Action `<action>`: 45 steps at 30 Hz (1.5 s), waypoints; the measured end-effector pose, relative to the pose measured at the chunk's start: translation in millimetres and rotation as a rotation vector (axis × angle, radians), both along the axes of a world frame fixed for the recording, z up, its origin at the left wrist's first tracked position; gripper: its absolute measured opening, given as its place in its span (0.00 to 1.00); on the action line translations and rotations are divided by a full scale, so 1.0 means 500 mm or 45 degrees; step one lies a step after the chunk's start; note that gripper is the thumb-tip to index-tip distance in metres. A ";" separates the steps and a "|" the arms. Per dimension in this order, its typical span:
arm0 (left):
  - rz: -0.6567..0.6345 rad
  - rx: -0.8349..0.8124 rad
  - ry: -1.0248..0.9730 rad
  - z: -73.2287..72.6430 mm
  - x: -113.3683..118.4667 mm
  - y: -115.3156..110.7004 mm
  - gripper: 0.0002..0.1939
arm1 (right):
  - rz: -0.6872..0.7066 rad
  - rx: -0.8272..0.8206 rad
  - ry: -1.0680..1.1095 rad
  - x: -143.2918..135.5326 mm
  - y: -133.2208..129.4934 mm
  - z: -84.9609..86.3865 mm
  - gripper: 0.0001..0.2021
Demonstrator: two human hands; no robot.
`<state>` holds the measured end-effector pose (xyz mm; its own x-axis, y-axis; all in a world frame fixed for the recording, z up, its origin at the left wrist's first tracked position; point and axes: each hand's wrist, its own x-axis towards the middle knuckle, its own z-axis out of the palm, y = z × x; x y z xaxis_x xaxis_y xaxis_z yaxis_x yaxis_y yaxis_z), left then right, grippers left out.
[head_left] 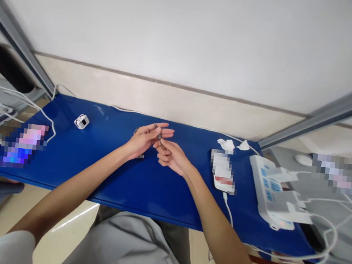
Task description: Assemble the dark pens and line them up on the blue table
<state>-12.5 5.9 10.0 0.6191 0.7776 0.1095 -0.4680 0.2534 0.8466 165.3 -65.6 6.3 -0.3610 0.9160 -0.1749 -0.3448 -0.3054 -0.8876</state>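
My left hand (145, 140) is above the middle of the blue table (109, 183), thumb against a small, slim, dark object (159, 137) with a rounded middle; its other fingers stretch to the right. Just below, my right hand (173, 157) has its fingers curled, pinching the lower end of that same object. What kind of thing it is, I cannot make out. Behind and under my left hand lies a small dark and silvery item (140, 156), mostly covered by the hand.
A small white device (82, 121) stands at left, near a phone with a pinkish-blue screen (24, 146). To the right lie crumpled white tissue (226, 145), a charging phone (222, 171) and a white power strip (266, 189) with plugs and cables. A wall (167, 97) borders the table's back.
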 end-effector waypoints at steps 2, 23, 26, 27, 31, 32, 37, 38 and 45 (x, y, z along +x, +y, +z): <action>-0.010 0.014 -0.004 0.003 -0.011 -0.007 0.24 | -0.022 0.035 -0.047 0.001 -0.003 0.000 0.21; 0.307 0.205 0.124 -0.028 -0.026 0.006 0.20 | -0.261 0.362 -0.457 -0.003 0.000 -0.011 0.27; 0.417 0.204 0.149 -0.034 -0.026 0.011 0.17 | -0.234 0.317 -0.418 -0.010 -0.002 -0.009 0.27; 0.420 0.202 0.141 -0.033 -0.027 0.012 0.17 | -0.230 0.304 -0.404 -0.012 -0.001 -0.009 0.26; 0.273 0.211 0.098 -0.023 -0.032 0.012 0.22 | -0.266 0.311 -0.393 -0.011 0.000 -0.009 0.24; 0.261 0.223 0.105 -0.022 -0.033 0.012 0.23 | -0.273 0.328 -0.407 -0.009 0.000 -0.009 0.24; 0.378 0.256 0.167 -0.025 -0.032 0.014 0.19 | -0.311 0.492 -0.546 -0.004 0.003 -0.013 0.22; 0.391 0.255 0.170 -0.027 -0.031 0.014 0.19 | -0.334 0.519 -0.572 -0.004 0.003 -0.015 0.23; 0.385 0.231 0.133 -0.027 -0.028 0.009 0.21 | -0.355 0.636 -0.833 -0.001 0.008 -0.022 0.24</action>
<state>-26.6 10.4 -3.4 0.3791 0.9011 0.2105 -0.4072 -0.0418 0.9124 165.0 -61.8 -4.9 -0.0791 0.9810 0.1770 0.2776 0.1922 -0.9413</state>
